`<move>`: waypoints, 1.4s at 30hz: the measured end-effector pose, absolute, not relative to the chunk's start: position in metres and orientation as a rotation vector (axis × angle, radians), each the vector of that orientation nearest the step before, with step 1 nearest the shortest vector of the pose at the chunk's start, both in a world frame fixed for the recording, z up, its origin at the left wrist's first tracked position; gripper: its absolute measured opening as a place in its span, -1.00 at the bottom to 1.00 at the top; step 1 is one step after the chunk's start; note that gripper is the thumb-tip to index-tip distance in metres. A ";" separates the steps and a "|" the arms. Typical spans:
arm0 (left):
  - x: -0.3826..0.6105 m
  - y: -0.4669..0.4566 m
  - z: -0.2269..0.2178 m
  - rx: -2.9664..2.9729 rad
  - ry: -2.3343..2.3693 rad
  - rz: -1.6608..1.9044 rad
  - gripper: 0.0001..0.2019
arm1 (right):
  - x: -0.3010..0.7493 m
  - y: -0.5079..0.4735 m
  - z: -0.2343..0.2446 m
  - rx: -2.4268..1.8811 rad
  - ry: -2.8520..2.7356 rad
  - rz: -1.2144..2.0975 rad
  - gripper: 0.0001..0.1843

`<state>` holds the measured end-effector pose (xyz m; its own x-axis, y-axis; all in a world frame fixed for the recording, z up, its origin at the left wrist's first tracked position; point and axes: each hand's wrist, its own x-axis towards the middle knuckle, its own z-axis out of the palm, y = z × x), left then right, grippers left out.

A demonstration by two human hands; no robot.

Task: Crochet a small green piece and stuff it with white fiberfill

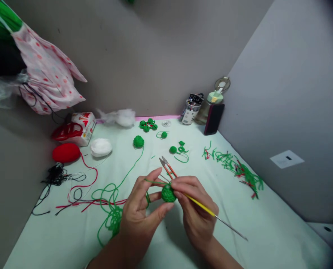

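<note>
My left hand [141, 209] pinches a small green crocheted ball [168, 193] between thumb and fingers, with green yarn wrapped round a finger and stretched across to the piece. In my right hand [197, 209] is a crochet hook [199, 204] with a yellow grip, its tip at the ball's upper edge and its other metal end pointing down to the right. Just beyond my fingers lie orange-handled thread snips [168, 167], blades pointing away. Loose green yarn [114, 220] is heaped beside my left wrist and runs up to a green yarn ball [138, 141].
Red [66, 152] and white yarn balls [101, 147] sit left, near tangled black yarn [55, 174]. Small green crocheted pieces [148, 125] lie at the back. A pen cup [191, 111], bottle [204, 112] and phone [214, 118] stand back right; yarn scraps [229, 161] lie right.
</note>
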<state>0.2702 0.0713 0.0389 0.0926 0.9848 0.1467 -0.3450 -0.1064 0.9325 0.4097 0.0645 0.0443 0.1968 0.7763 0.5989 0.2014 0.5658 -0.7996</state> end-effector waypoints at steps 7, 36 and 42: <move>0.256 0.077 0.043 1.640 0.867 1.370 -0.23 | 0.413 0.067 0.049 -0.912 -1.380 0.573 -0.59; 0.257 0.086 0.038 1.610 0.948 1.075 -0.33 | 0.408 0.068 0.033 -0.984 -1.494 0.296 -0.51; 0.257 0.081 0.039 1.303 0.791 1.114 -0.46 | 0.412 0.062 0.041 -1.001 -1.431 0.351 -0.58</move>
<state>0.2570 0.0809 0.0392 0.3128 0.9400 0.1364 -0.1814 -0.0818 0.9800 0.4117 0.0621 0.0412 0.1729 0.7385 0.6517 0.3529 0.5712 -0.7410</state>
